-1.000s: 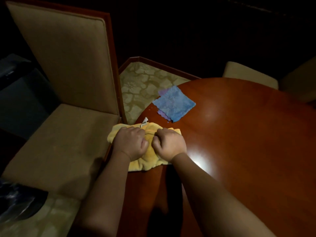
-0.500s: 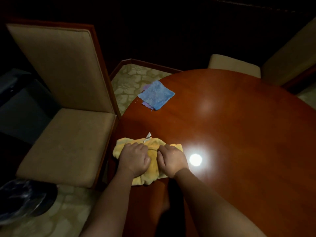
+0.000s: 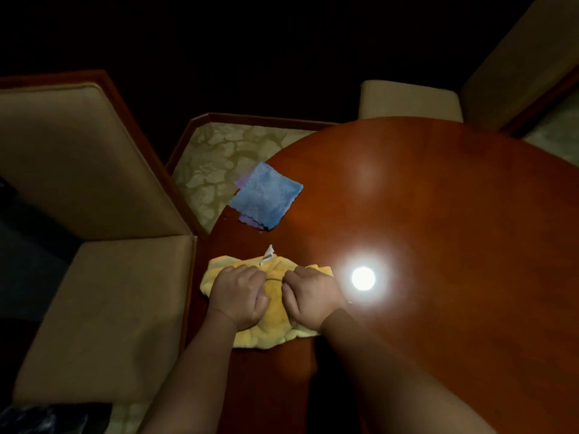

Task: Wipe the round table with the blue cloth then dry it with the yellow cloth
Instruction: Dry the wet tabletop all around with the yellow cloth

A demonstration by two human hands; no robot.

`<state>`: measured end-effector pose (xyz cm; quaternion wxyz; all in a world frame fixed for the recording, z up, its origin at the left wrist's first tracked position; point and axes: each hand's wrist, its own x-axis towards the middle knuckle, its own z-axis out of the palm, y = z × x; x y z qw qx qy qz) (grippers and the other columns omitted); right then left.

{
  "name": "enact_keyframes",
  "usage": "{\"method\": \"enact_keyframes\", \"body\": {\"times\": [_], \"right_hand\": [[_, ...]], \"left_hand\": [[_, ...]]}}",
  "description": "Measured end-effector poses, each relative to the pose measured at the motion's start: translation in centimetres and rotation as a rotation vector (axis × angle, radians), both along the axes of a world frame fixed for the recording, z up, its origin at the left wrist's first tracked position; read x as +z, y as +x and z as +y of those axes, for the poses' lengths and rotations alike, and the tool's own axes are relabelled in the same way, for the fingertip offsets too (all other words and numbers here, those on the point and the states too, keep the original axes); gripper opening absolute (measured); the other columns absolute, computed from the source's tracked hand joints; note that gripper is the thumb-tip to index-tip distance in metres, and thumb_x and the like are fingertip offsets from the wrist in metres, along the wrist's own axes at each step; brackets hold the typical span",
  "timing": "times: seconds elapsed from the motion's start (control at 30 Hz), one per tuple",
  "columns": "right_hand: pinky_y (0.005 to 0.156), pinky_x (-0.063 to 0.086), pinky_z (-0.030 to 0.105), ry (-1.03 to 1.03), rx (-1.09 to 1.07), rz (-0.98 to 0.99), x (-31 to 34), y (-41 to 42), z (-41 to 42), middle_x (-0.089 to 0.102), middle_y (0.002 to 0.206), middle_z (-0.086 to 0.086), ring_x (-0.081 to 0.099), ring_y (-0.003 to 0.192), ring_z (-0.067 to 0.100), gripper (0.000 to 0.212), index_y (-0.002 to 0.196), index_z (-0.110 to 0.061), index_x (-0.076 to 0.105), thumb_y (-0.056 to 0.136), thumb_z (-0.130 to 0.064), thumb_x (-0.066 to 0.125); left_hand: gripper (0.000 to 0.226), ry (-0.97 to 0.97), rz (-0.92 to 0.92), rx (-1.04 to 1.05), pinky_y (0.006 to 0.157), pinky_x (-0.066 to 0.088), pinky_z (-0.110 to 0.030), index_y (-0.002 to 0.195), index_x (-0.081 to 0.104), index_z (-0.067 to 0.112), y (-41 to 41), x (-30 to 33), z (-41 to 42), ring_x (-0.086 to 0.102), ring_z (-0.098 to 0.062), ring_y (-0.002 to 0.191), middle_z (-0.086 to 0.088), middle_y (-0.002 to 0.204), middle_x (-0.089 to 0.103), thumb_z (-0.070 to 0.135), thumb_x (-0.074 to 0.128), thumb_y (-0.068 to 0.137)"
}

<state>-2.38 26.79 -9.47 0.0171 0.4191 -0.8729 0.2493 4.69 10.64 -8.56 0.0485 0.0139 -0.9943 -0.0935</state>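
Note:
The yellow cloth [image 3: 275,324] lies bunched on the left part of the round red-brown table [image 3: 438,214], a white tag sticking up at its far edge. Both hands sit on it side by side: my left hand [image 3: 239,297] and my right hand [image 3: 310,296] each have fingers curled into the fabric, gripping it. The blue cloth [image 3: 266,195] lies folded flat farther back near the table's left rim, apart from the hands.
A beige padded chair [image 3: 94,230] stands close against the table's left side. Another beige chair [image 3: 410,100] is at the far edge. A bright lamp reflection [image 3: 363,278] glares on the tabletop right of my right hand. Patterned carpet [image 3: 219,158] shows beyond.
The view has shifted so the hands and yellow cloth sit lower on the table's left part; both hands keep gripping the cloth. The blue cloth has stayed in place.

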Motion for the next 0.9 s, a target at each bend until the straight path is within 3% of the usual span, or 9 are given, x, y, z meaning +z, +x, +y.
{"method": "enact_keyframes", "body": {"times": [0.2,0.4,0.53,0.6,0.9], "right_hand": [[0.046,0.041,0.028,0.069,-0.167,-0.022,-0.2,-2.0,-2.3,0.056,0.063,0.006,0.055,0.053,0.028,0.029,0.070,-0.013,0.055,0.083,-0.034,0.040],[0.054,0.023,0.024,0.117,-0.400,-0.011,0.6,0.1,-3.2,0.058,0.063,0.008,0.057,0.055,0.030,0.036,0.069,-0.010,0.058,0.080,-0.037,0.036],[0.061,0.023,0.029,0.168,-0.542,-0.064,1.1,1.9,-3.7,0.065,0.087,0.012,0.059,0.081,0.032,0.061,0.087,-0.008,0.062,0.076,-0.047,0.015],[0.061,0.024,0.029,0.170,-0.585,-0.089,1.1,2.5,-3.8,0.064,0.091,0.012,0.058,0.084,0.031,0.068,0.092,-0.009,0.061,0.073,-0.049,0.010],[0.058,0.024,0.030,0.093,-0.760,-0.090,1.0,8.5,-3.6,0.063,0.085,0.013,0.057,0.080,0.033,0.062,0.085,-0.007,0.058,0.075,-0.049,0.013]], "left_hand": [[0.022,0.040,0.109,-0.137,0.047,0.036,-0.029,0.055,0.051,0.011,-3.9,0.0,-2.3,0.049,-0.027,0.047,-0.005,0.053,0.050,0.026,0.040,0.067],[0.023,0.056,0.112,-0.181,0.046,0.035,-0.028,0.051,0.049,0.010,-3.6,0.3,-2.5,0.048,-0.027,0.044,-0.005,0.049,0.048,0.024,0.038,0.066],[0.028,0.023,0.055,-0.226,0.047,0.040,-0.030,0.052,0.052,0.011,-3.8,-0.2,-2.8,0.053,-0.026,0.047,-0.005,0.052,0.052,0.027,0.036,0.068],[0.029,0.026,0.080,-0.267,0.048,0.039,-0.030,0.053,0.052,0.010,-3.8,-0.4,-3.0,0.053,-0.027,0.048,-0.006,0.052,0.053,0.027,0.035,0.068],[0.029,0.007,0.133,-0.427,0.050,0.038,-0.028,0.053,0.052,0.010,-0.6,-0.2,-2.7,0.051,-0.025,0.045,-0.005,0.050,0.052,0.027,0.035,0.069]]}}
